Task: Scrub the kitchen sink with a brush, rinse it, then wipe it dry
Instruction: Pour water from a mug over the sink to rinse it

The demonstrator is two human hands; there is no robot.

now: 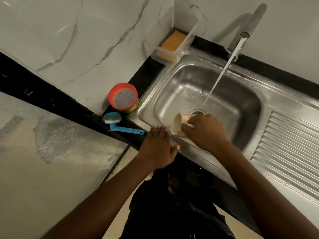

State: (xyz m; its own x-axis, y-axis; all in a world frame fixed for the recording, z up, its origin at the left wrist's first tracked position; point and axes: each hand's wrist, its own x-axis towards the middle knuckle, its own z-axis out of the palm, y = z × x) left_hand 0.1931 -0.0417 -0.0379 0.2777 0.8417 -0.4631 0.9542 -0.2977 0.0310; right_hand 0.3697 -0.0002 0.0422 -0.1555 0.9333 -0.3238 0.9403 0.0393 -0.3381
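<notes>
The steel sink [245, 104] is wet, and water streams into it from the tap [253, 21] at the back. My right hand [205, 133] grips a cream cup [177, 124], tipped on its side with its mouth to the left, over the sink's near left corner. My left hand [158, 147] lies flat on the sink's front rim right beside the cup; whether something is under it I cannot tell. A blue brush [119, 125] lies on the black counter to the left of the sink, apart from both hands.
A red tub [123, 97] stands on the counter behind the brush. A clear box holding a yellow sponge [173, 41] sits in the back corner. The ribbed draining board [286, 149] stretches right of the basin. White marbled tiles line the walls.
</notes>
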